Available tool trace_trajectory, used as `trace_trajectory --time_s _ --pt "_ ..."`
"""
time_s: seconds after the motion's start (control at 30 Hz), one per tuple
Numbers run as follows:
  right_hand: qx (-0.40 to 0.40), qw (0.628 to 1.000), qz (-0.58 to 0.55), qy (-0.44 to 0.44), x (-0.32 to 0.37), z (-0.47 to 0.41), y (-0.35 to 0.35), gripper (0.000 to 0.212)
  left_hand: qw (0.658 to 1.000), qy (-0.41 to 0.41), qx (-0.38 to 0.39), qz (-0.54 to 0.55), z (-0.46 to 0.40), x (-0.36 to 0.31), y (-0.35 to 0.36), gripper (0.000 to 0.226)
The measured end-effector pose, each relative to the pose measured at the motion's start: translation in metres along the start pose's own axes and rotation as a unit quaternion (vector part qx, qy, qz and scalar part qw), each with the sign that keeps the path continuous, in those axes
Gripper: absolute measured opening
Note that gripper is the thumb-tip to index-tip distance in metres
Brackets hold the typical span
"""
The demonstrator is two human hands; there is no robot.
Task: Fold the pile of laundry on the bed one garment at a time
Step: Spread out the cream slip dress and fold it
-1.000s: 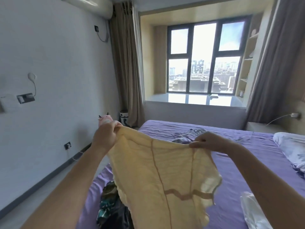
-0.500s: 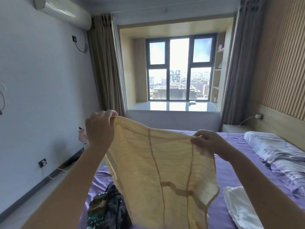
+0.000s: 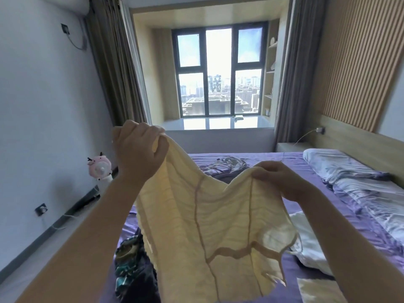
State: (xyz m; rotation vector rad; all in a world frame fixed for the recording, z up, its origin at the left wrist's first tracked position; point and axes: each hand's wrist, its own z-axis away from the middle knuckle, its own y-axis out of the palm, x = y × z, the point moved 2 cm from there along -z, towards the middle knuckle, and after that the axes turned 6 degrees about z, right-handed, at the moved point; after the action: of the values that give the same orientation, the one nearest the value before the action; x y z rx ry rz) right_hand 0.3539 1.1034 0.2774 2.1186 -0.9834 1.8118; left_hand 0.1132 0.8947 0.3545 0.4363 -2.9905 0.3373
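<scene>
**A:** What are the hands doing?

**B:** Both are raised in front of the person, holding a pale yellow cloth [image 3: 209,226] up in the air above the bed [image 3: 273,158]. The left hand [image 3: 140,149] is higher, its fingers curled into a fist round one top corner. The right hand [image 3: 282,178] is lower and pinches the other top corner between thumb and fingers.

**A:** How does the cloth hang?

**B:** Its top edge sags between the two hands. The rest falls loose toward the near end of the bed. Thin tan lines cross it, and light shines through it.

**A:** What else is on the bed?

**B:** A purple sheet covers it. A dark patterned garment [image 3: 131,270] lies bunched below the cloth, at the near left. A white garment [image 3: 306,241] lies to the right of the cloth. A grey crumpled garment [image 3: 227,165] sits near the far end. A pillow [image 3: 341,165] rests at the right, by the headboard.

**A:** And the room?

**B:** A window [image 3: 219,73] with curtains faces the person. A small pink toy [image 3: 98,168] stands by the left wall.
</scene>
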Motion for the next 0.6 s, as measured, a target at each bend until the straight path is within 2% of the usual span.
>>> trace_trajectory --time_s 0.1,0.2,0.3,0.4,0.53,0.6 --pt "0.003 0.998 -0.061 0.002 -0.010 0.000 -0.002 0.003 0.999 0.036 -0.026 0.030 -0.006 -0.014 0.010 0.014" --pt "0.020 0.994 -0.104 0.024 -0.028 -0.002 -0.006 0.007 0.997 0.048 0.012 0.053 -0.003 -0.021 0.035 0.015" --pt "0.035 0.991 -0.094 0.092 -0.064 -0.005 -0.011 0.009 0.990 0.020 0.133 0.047 0.023 -0.026 0.081 0.022" --pt "0.034 0.983 -0.024 0.178 -0.121 -0.009 -0.012 0.018 0.961 -0.012 0.273 0.048 0.072 -0.032 0.140 0.030" --pt "0.044 0.949 0.135 0.280 -0.233 -0.012 -0.014 0.008 0.900 -0.028 0.432 0.050 0.170 -0.044 0.222 0.022" --pt "0.040 0.930 0.193 0.309 -0.294 -0.011 -0.013 0.003 0.849 -0.048 0.526 0.022 0.225 -0.051 0.261 0.017"
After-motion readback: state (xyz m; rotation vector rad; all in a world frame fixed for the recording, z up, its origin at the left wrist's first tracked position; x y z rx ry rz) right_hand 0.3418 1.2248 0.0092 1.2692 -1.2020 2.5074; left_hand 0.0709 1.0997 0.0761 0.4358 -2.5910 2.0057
